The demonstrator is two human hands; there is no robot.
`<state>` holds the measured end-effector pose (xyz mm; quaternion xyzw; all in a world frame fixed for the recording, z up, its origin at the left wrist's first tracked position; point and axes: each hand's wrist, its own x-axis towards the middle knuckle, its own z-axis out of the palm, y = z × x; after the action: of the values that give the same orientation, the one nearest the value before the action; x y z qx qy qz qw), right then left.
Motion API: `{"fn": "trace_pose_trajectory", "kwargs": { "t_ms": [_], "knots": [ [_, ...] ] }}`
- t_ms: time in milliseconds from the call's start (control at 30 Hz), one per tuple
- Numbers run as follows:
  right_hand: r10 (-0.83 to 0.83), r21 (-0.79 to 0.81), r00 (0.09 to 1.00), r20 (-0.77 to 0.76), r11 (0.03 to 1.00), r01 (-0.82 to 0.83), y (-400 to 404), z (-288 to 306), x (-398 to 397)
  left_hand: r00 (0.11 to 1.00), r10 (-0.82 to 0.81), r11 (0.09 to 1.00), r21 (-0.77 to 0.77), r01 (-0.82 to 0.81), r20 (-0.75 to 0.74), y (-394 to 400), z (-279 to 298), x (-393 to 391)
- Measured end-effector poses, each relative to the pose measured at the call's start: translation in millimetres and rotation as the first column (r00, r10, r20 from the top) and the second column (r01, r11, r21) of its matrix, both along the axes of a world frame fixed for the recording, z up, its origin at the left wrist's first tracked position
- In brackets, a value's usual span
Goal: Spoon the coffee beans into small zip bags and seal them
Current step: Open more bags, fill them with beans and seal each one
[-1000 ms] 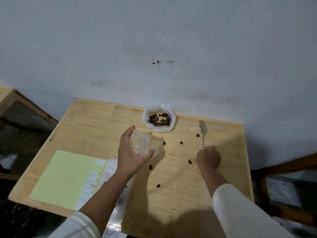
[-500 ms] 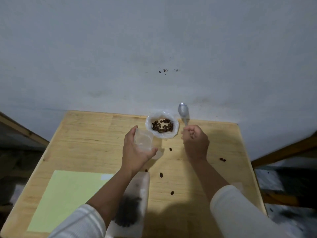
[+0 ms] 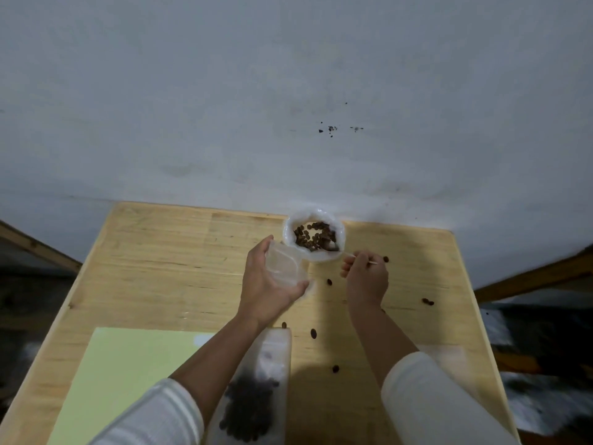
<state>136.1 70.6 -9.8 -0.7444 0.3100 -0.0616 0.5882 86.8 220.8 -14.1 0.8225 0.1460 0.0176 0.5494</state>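
At the centre of the frame, on the wooden table (image 3: 167, 252), the white bag of coffee beans (image 3: 314, 236) stands open by the wall. Just lower left of it the left hand (image 3: 268, 284) has its fingers clamped round an empty small zip bag (image 3: 286, 264), mouth turned up-right toward the beans. The right hand (image 3: 365, 279), the nearer to the beans, pinches the spoon (image 3: 348, 254); its long axis runs up-left with the bowl dipped among them. I judge the lift goes left into the mouth. No readable writing.
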Motion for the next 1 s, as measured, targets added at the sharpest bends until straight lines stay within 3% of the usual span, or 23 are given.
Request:
{"fn": "trace_pose_trajectory", "kwargs": {
  "t_ms": [133, 267, 333, 600, 767, 933, 1000],
  "knots": [
    [-0.106, 0.232, 0.994, -0.038, 0.966, 0.112, 5.0, -15.5, 21.4, 1.0, 0.012, 1.0, 0.018, -0.012, -0.02, -3.5, -1.0, 4.8],
    [-0.142, 0.522, 0.986, -0.092, 0.836, 0.17, 1.8, -24.5, 38.9, 0.999, 0.014, 0.998, 0.059, -0.012, -0.035, -6.5, -1.9, 10.2],
    [-0.138, 0.57, 0.985, -0.102, 0.804, 0.171, -3.1, -26.9, 42.0, 0.999, 0.014, 0.997, 0.077, -0.01, -0.044, -7.0, -1.8, 13.2],
    [-0.112, 0.486, 0.991, -0.07, 0.864, 0.132, -17.1, -15.9, 37.0, 0.996, 0.028, 0.992, 0.122, -0.018, -0.085, -6.4, -6.7, 19.3],
    [0.002, 0.433, 0.999, 0.04, 0.901, -0.019, -17.3, 14.0, 30.8, 0.996, 0.032, 0.99, 0.139, -0.02, -0.082, -6.9, -9.3, 20.7],
    [0.316, 0.141, 0.921, 0.229, 0.925, -0.353, -8.8, 29.5, 16.4, 0.997, 0.03, 0.991, 0.131, -0.021, -0.071, -8.8, -10.4, 24.6],
    [0.375, 0.048, 0.883, 0.283, 0.914, -0.403, -7.4, 29.6, 13.5, 0.998, 0.027, 0.992, 0.128, -0.019, -0.064, -9.4, -10.0, 25.9]
  ]
}}
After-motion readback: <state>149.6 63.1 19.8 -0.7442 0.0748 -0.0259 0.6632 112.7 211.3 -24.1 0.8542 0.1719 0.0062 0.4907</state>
